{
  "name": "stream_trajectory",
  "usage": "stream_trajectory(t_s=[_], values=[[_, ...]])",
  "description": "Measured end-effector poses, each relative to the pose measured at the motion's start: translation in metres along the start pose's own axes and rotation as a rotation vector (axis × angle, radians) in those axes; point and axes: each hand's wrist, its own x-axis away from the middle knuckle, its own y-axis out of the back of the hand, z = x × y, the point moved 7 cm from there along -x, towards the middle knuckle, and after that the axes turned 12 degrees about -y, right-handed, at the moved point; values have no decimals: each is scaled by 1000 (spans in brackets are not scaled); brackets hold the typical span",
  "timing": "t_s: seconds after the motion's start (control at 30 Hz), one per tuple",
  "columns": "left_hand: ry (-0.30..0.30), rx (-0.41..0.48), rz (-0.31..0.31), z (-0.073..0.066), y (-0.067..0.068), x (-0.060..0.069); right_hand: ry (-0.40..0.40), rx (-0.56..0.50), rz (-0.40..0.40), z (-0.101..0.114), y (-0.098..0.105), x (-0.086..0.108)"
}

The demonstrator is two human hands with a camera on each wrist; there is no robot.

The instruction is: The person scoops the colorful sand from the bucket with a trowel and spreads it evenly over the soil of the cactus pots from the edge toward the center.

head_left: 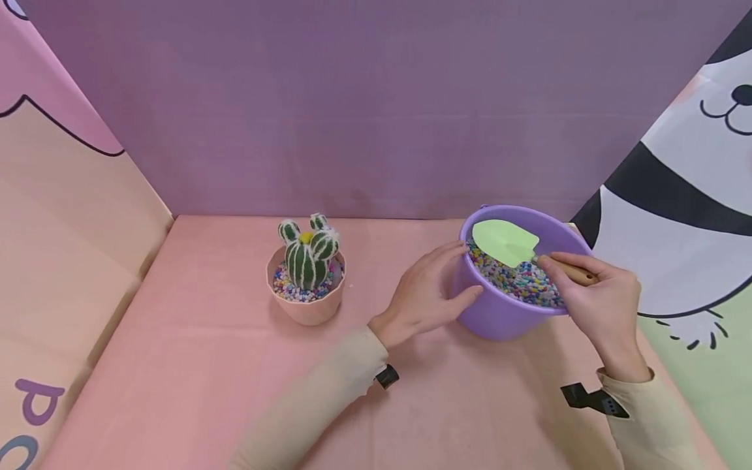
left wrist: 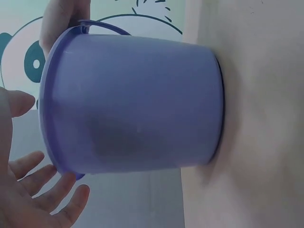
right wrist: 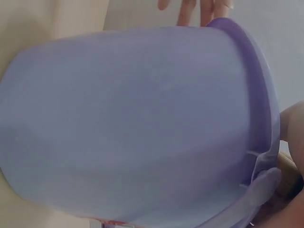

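Observation:
A purple bucket (head_left: 499, 320) with a handle stands at the right of the table, partly filled with small multicoloured pebbles (head_left: 531, 285). My right hand (head_left: 605, 303) grips the wooden handle of a small trowel (head_left: 505, 240). Its pale green blade lies over the pebbles inside the bucket. My left hand (head_left: 427, 290) is at the bucket's left side, fingers spread and slightly bent by the rim; in the left wrist view the fingers (left wrist: 54, 192) are loose, and whether they touch the rim I cannot tell. The right wrist view shows mostly the bucket wall (right wrist: 133, 114).
Left of the bucket stands a peach pot (head_left: 311, 312) holding a green and white knitted-looking cactus (head_left: 305, 264) among coloured pebbles. A purple wall (head_left: 376, 130) rises behind the pink table surface (head_left: 223, 378). Printed panels stand on both sides.

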Motion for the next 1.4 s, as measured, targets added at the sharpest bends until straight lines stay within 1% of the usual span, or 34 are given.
stream_trajectory(t_s=[0.1, 0.2, 0.3, 0.37, 0.57, 0.67, 0.83, 1.1, 1.23, 1.4], values=[[14, -21, 15, -2, -4, -3, 21, 13, -16, -2, 1, 2], [30, -56, 36, -2, -6, -6, 75, 38, -30, 0, 0, 4], [38, -78, 59, 0, -8, -6, 137, 87, -34, 2, -2, 7], [42, -77, 68, 1, -10, -6, 166, 140, -38, 2, -3, 8], [53, -87, 85, 3, -9, -5, 184, 314, -19, 3, -5, 7], [53, -84, 81, 2, -8, -6, 182, 372, -2, 4, -6, 6], [51, -71, 71, 1, -8, -7, 180, 382, 2, 4, -7, 5], [51, -80, 57, 2, -9, -6, 182, 375, 4, 7, -7, 7], [56, -77, 62, 3, -10, -6, 188, 373, 3, 7, -7, 7], [46, -83, 78, 3, -11, -6, 207, 357, -8, 7, -8, 8]])
